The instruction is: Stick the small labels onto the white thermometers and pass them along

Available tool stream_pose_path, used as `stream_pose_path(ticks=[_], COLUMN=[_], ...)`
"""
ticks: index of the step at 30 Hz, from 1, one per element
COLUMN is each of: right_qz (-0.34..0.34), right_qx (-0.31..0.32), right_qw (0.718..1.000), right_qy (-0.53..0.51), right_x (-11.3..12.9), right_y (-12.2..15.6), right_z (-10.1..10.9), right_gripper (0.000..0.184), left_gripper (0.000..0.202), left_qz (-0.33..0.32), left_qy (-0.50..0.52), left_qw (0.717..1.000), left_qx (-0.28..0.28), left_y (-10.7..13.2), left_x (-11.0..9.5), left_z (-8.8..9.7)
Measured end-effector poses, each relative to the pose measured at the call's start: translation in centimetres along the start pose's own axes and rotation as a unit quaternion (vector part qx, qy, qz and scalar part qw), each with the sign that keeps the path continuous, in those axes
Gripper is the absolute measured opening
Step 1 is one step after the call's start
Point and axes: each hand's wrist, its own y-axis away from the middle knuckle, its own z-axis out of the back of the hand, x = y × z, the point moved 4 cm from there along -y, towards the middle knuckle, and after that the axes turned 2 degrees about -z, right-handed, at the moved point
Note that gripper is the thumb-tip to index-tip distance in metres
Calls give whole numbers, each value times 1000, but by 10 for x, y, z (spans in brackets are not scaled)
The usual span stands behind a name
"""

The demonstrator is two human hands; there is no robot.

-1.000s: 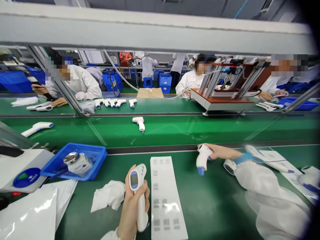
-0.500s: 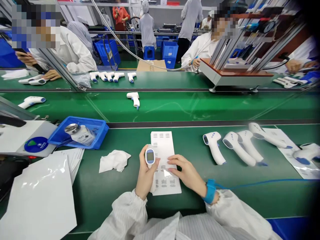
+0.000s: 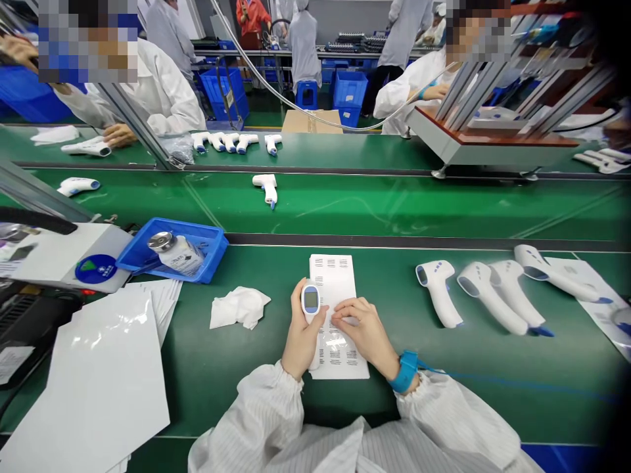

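My left hand is wrapped round a white forehead thermometer, its small grey screen facing up at me. Beneath and beside it lies a white sheet of labels printed with rows of small dark text. My right hand rests over the sheet's right part, thumb and index finger drawn together at the print. Whatever may be between those fingertips is too small to make out. A blue wrist strap with a cord circles my right wrist.
Several white thermometers lie to the right. A crumpled white cloth, a blue tray holding a bottle, and white sheets are left. Beyond, a green belt carries thermometers; co-workers sit across it.
The view has shifted, so the bench appears farther right. My right fingers have moved slightly left over the label sheet and closed together. My left hand still holds the thermometer.
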Motion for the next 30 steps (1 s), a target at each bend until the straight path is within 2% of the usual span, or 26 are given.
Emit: stream_pose_path(ticks=[2, 4, 5, 7, 8, 9, 11, 14, 16, 21, 26, 30], right_qz=[8, 31, 38, 30, 15, 1, -9, 26, 48, 42, 22, 2], right_qx=[25, 90, 146, 264, 304, 318, 262, 93, 33, 36, 20, 1], right_qw=[1000, 993, 983, 942, 923, 914, 934, 984, 993, 990, 983, 979], right_qy=[-11, -64, -109, -203, -236, -253, -241, -149, -101, -131, -180, -203], right_x=[10, 25, 33, 48, 54, 57, 59, 55, 52, 48, 50, 50], right_y=[2, 9, 14, 24, 28, 29, 23, 4, -9, -30, -32, -32], right_z=[5, 12, 15, 20, 24, 27, 35, 47, 50, 51, 49, 45], right_gripper=[12, 16, 16, 13, 11, 9, 8, 9, 8, 6, 6, 6], left_gripper=[65, 64, 65, 66, 67, 67, 66, 69, 76, 75, 73, 71], left_qz=[-1, -4, -4, 5, 9, 7, -8, -1, 28, 33, 24, 27], left_qy=[-2, -6, -4, 10, 19, 25, 26, 25, 30, 28, 23, 20], left_qw=[1000, 1000, 1000, 1000, 1000, 1000, 999, 998, 996, 998, 998, 997], left_qx=[1, -3, -9, -12, -8, -1, 22, 65, 77, 55, 47, 66], left_y=[-1, -2, -2, -2, -2, -1, 1, 5, 7, 7, 6, 7], left_x=[1, 1, 1, 1, 1, 1, 2, 8, 14, 14, 10, 11], left_z=[1, 2, 3, 2, 0, -3, -12, -25, -31, -31, -31, -32])
